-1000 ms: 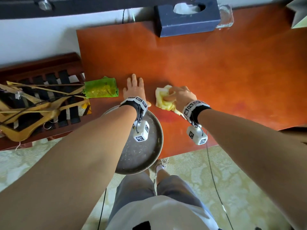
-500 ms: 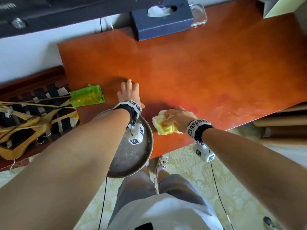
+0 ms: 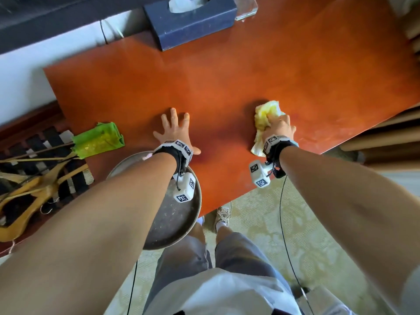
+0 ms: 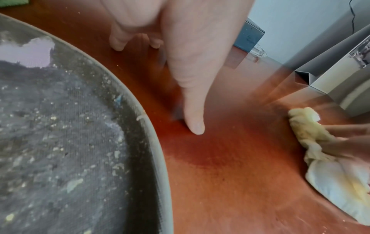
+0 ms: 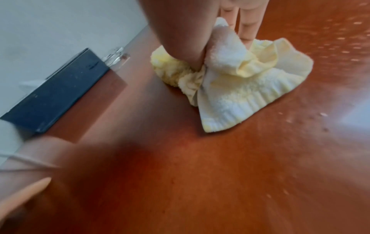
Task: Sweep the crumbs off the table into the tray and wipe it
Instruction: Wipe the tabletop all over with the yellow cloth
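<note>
My left hand (image 3: 173, 130) lies flat on the orange-brown table (image 3: 227, 76), fingers spread, just beyond the round grey metal tray (image 3: 181, 221). The tray (image 4: 60, 142) holds several pale crumbs and overhangs the table's near edge under my left forearm. To the right, my right hand (image 3: 278, 126) grips a crumpled yellow cloth (image 3: 264, 114) and presses it on the table. In the right wrist view the cloth (image 5: 240, 82) is bunched under the fingers (image 5: 248, 26), and small crumbs (image 5: 322, 114) lie on the wood to its right.
A folded green cloth (image 3: 97, 139) lies at the table's left edge. A dark blue tissue box (image 3: 193, 21) and a clear glass item (image 3: 246, 7) stand at the far edge by the wall. Wooden hangers (image 3: 34, 185) lie on a rack at left. Carpet (image 3: 261, 223) lies below.
My right hand has slid the yellow cloth to the right and farther from the near edge, away from the tray. The left hand stays flat by the tray with fingers spread wider.
</note>
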Demonstrator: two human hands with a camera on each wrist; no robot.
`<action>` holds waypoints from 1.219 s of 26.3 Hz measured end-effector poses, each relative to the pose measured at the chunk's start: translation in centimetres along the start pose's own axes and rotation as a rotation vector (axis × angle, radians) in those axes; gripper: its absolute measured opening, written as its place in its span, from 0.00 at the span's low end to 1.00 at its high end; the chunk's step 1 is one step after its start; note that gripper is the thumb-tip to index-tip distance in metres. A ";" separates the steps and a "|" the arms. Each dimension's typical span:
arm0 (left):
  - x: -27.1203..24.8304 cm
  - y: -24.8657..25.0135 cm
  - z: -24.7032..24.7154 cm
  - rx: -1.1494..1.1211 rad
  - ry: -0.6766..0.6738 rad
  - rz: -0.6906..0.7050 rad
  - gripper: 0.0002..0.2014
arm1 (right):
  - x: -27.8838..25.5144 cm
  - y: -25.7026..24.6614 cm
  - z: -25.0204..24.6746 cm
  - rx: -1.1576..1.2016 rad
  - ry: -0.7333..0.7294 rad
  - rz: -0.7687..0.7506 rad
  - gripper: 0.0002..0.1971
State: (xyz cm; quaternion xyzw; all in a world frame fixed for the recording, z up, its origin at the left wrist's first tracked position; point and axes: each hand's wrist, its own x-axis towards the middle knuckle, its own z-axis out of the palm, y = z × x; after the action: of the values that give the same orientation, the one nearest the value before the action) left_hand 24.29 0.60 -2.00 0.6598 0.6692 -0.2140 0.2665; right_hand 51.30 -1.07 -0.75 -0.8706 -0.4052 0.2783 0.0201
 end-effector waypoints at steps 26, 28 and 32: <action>-1.3 0.0 1.5 0.014 0.015 0.037 0.61 | -1.9 5.8 1.0 -0.176 0.096 -0.072 0.26; -1.5 0.1 1.7 0.017 0.012 0.041 0.61 | -1.4 5.2 0.8 -0.153 0.081 -0.012 0.25; -1.9 0.2 1.7 0.025 0.015 0.039 0.61 | -2.9 3.0 1.5 -0.216 0.003 -0.110 0.24</action>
State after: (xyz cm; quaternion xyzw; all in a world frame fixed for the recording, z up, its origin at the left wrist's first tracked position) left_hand 24.58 -1.90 -2.08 0.6777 0.6552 -0.2123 0.2575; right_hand 51.14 -5.50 -1.44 -0.8445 -0.4801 0.2301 -0.0581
